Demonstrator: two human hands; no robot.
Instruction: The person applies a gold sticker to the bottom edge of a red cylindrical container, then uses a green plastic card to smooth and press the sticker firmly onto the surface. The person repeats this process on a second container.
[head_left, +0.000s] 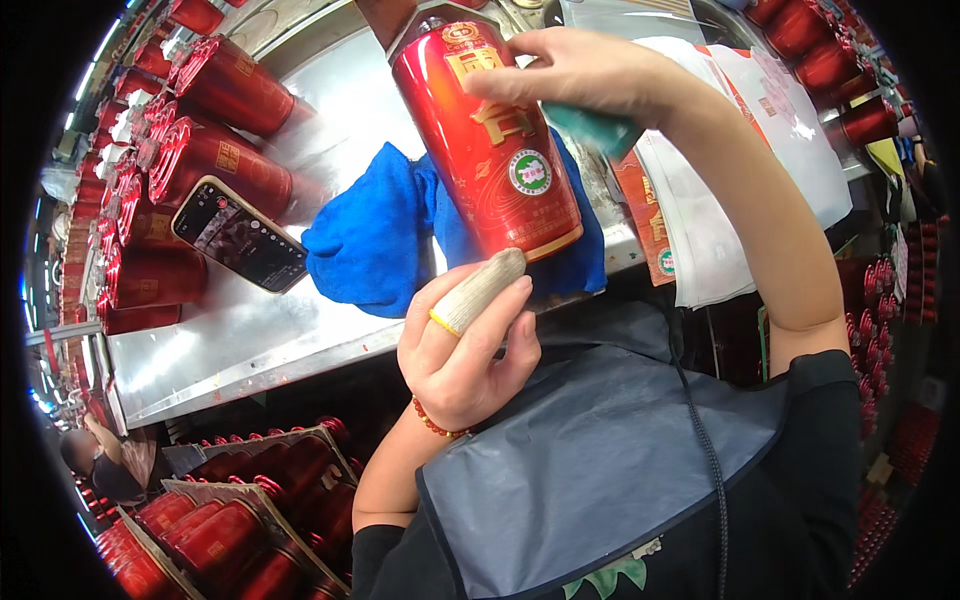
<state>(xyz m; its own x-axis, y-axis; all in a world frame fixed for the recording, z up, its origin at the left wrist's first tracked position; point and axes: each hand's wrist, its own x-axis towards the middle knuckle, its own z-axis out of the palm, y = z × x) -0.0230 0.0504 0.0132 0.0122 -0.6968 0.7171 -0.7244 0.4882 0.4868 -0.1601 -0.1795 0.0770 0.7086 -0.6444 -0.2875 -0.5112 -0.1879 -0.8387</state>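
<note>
A red, gold-lettered bottle [478,150] with a round green-and-white sticker lies tilted on a blue cloth [372,240], its base toward me. At that base is my left hand [470,350], closed, with a cream finger cot [480,292] with a yellow rim over one finger. The covered fingertip meets the bottle's lower edge; the inside of the hand is hidden. My right hand [570,72] reaches across the bottle's upper part, its fingers over the front. Against its palm is a blurred teal pad [592,126], which it appears to grip.
Several similar red bottles [232,85] stand at the left of the metal bench [170,365], beside a phone [240,235]. White sheets [700,215] lie on the right. Below the bench are boxes of red bottles [215,535]. Another person [110,465] is at the far left.
</note>
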